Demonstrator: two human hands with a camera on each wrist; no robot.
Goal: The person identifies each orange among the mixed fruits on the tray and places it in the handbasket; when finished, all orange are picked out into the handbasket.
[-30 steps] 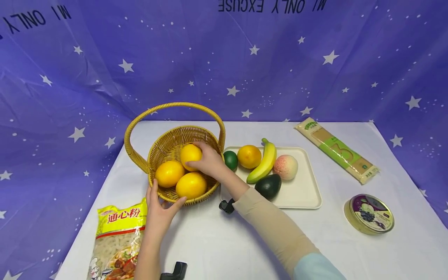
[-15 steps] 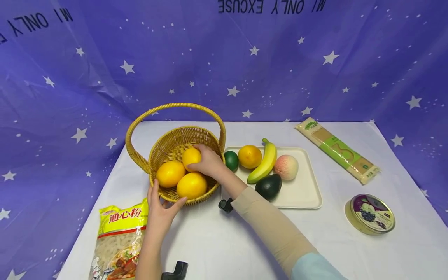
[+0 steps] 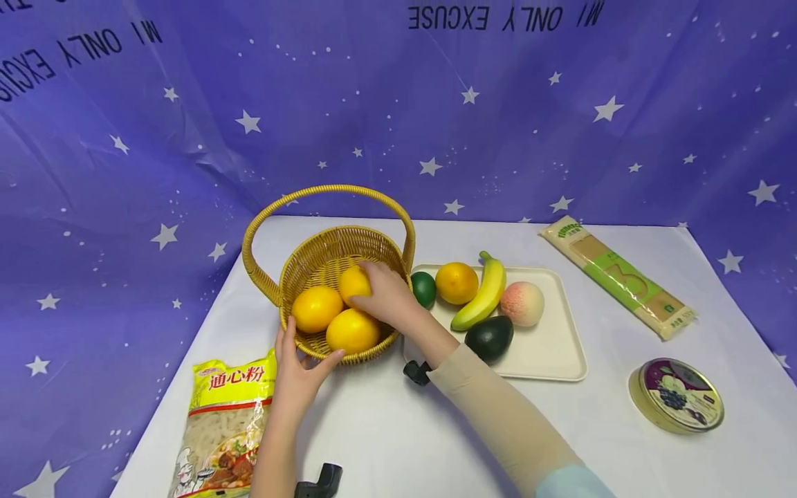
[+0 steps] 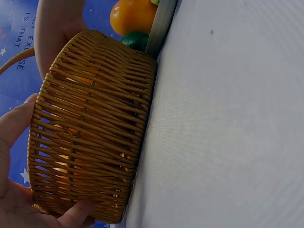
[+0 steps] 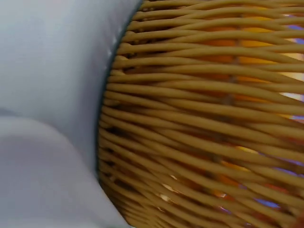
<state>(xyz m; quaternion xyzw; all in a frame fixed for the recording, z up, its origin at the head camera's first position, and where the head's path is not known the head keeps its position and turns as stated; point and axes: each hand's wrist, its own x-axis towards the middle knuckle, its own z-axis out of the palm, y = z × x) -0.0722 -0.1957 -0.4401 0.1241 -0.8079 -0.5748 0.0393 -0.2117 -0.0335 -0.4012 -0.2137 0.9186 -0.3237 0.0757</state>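
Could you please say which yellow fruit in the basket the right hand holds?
The rearmost yellow fruit, behind the left one and the front one; the right hand grips only it.
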